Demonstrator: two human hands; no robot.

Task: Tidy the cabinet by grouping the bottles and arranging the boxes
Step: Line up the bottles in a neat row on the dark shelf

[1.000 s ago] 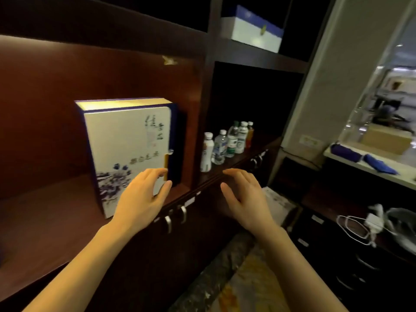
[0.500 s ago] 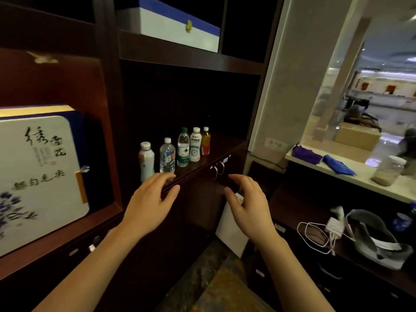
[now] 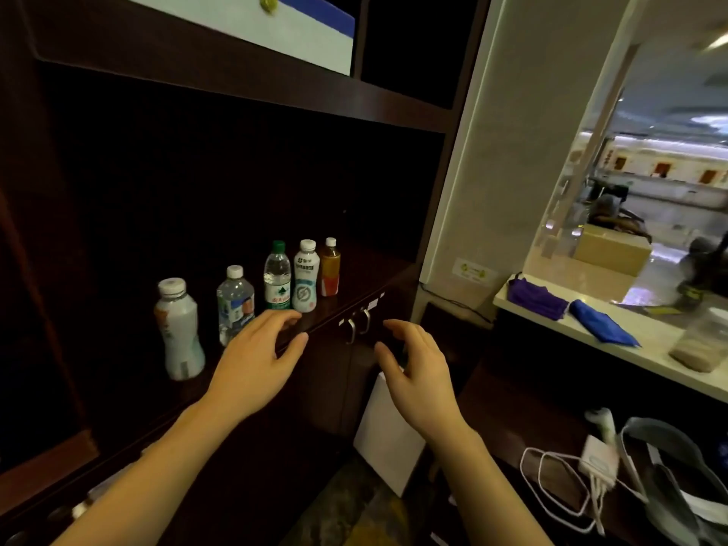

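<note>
Several bottles stand in a loose row on the dark cabinet shelf (image 3: 354,277): a white bottle (image 3: 179,329) at the left, a clear water bottle (image 3: 234,301), a green-capped water bottle (image 3: 277,277), a white drink bottle (image 3: 306,279) and an orange drink bottle (image 3: 330,267). My left hand (image 3: 256,364) hovers open just in front of the clear water bottle, holding nothing. My right hand (image 3: 417,372) hangs open before the cabinet doors, right of the bottles. A white and blue box (image 3: 252,25) lies on the shelf above.
Cabinet door handles (image 3: 356,329) sit below the shelf edge. A white paper bag (image 3: 388,435) leans on the floor. At the right a counter (image 3: 591,333) carries purple and blue cloths and a jar; a lower surface holds cables and a grey strap.
The view has swung right: the large floral box has left the frame and the bottle shelf is centred and closer. Both hands moved with it towards the bottles, still open.
</note>
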